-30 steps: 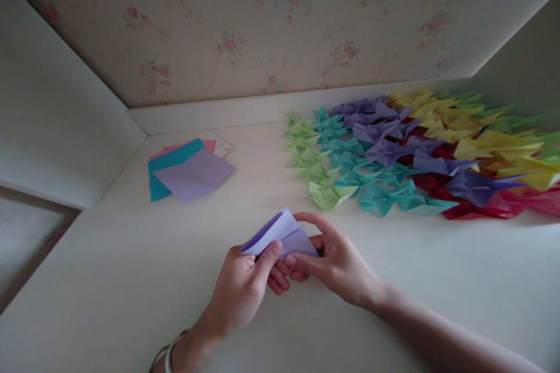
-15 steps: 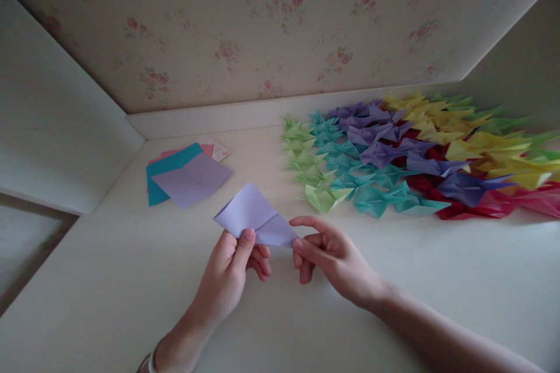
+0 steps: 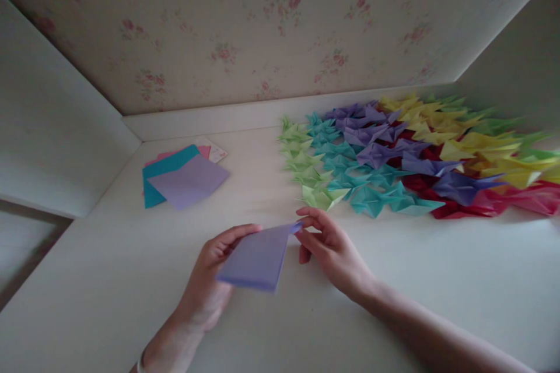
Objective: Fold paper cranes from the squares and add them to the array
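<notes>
A folded sheet of purple origami paper is held up above the white table between my hands, slightly blurred by motion. My left hand grips it along its left side, the fingers partly hidden behind the paper. At the paper's upper right corner, my right hand pinches the tip between thumb and finger. Folded paper cranes stand in rows beyond my right hand; the closest is a light green crane.
Left of the hands lies a pile of square sheets, with a purple sheet over a teal sheet and pink ones beneath. Teal cranes, purple, yellow and red ones fill the table's right. A floral-papered wall rises behind.
The folded purple paper has been turned over and tilted, its wide part now hanging toward me. My left hand has rotated with it, and my right hand still pinches a corner.
</notes>
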Tool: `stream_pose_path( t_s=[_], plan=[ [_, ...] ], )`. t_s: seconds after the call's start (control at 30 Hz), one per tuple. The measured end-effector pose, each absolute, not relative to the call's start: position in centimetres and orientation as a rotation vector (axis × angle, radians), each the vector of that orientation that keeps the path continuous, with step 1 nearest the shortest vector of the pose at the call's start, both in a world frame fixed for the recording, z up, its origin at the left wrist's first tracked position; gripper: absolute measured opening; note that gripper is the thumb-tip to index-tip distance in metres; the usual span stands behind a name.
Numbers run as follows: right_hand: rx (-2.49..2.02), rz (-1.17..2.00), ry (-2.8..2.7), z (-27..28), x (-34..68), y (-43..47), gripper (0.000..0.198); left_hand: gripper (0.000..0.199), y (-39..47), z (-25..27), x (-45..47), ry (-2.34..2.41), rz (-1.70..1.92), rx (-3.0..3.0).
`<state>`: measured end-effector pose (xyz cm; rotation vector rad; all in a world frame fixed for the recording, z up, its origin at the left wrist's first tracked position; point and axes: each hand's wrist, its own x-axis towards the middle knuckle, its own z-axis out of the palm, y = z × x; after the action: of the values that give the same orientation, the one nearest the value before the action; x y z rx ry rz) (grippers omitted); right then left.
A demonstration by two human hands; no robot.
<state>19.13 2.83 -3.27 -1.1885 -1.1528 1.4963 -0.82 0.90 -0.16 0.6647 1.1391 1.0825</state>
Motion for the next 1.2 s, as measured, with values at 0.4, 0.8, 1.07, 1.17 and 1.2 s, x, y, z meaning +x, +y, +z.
stream_pose_path(
  t_s=[0.4,0.8,1.07,1.17,1.2],
  plan=[
    [-0.897,0.681,-2.08,-4.2,19.8,0.5,0.074,0.036,1.2,-1.2,-0.2,1.335,1.216,0.71],
    [-0.876,0.329,-2.084,-3.4,19.7,1.0,0.019,0.021,1.1,-0.8,0.7,1.12,1.087,0.61],
    [-1.128,0.99,-1.578,-2.8,19.3,1.4,0.023,0.024,0.7,-1.1,0.6,1.304,1.093,0.706],
    [-1.205,1.115,-1.502,-2.7,19.3,1.8,0.026,0.037,0.5,-1.0,0.7,1.306,1.102,0.82],
    [-1.215,1.132,-1.483,-2.7,19.4,1.8,0.026,0.04,0.4,-0.9,0.7,1.311,1.106,0.862]
  ],
)
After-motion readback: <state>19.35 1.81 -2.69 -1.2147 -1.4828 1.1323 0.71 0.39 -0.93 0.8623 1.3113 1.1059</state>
